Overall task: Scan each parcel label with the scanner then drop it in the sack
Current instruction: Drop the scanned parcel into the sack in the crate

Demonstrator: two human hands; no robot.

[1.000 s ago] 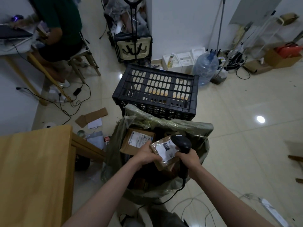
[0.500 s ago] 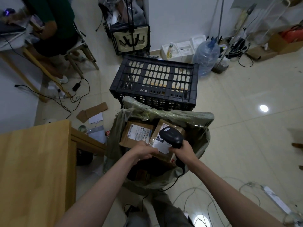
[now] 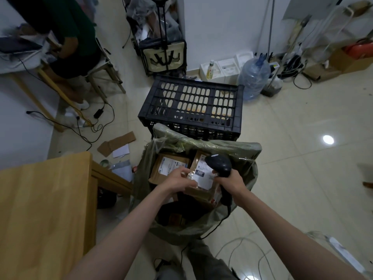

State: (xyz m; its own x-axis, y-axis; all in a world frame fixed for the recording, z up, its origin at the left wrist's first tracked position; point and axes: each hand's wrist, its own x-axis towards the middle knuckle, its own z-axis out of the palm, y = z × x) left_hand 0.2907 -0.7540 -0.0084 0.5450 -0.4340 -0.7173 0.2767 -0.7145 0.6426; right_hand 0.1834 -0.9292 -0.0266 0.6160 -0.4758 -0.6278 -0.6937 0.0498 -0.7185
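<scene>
**Scan step in hand, parcel held over the sack**

Step, as judged: label scan on the current parcel; drop not yet done.

- The parcel (image 3: 198, 184) is held above the mouth of the sack (image 3: 245, 158). It is gripped at its near-left edge by the left hand (image 3: 177, 179), fingers curled over the top edge, thumb side hidden underneath.
- The label (image 3: 203, 175) faces up, just right of the left fingertips, between the two hands.
- The scanner (image 3: 219, 165) is gripped by the right hand (image 3: 232, 182), fingers wrapped round the handle. The scanner head sits just beyond the right fingers, overhanging the label's far edge. Trigger finger position cannot be told.
- No scan beam or red line is visible on the label, so scan confirmation cannot be told.

Next move, as judged: the scanner head needs to be aimed squarely at the barcode and the trigger pulled. After that the left grip is to be released so the parcel falls straight down; the sack mouth is directly below the fingers, so no sideways carry is needed. The scanner cable (image 3: 217, 225) hangs below the right hand across the sack rim and should be kept out of the drop path.

Counts:
- Parcels in hand: 1.
- Parcels seen already in the sack: 2 clear ones beyond the fingertips, a box with label (image 3: 169, 168) on the left and a box (image 3: 198, 156) partly hidden by the scanner. Dark shapes lower in the sack cannot be counted.
- Scanners: 1. Sacks: 1.
- Black crate (image 3: 191, 107) beyond the sack: 1.
</scene>
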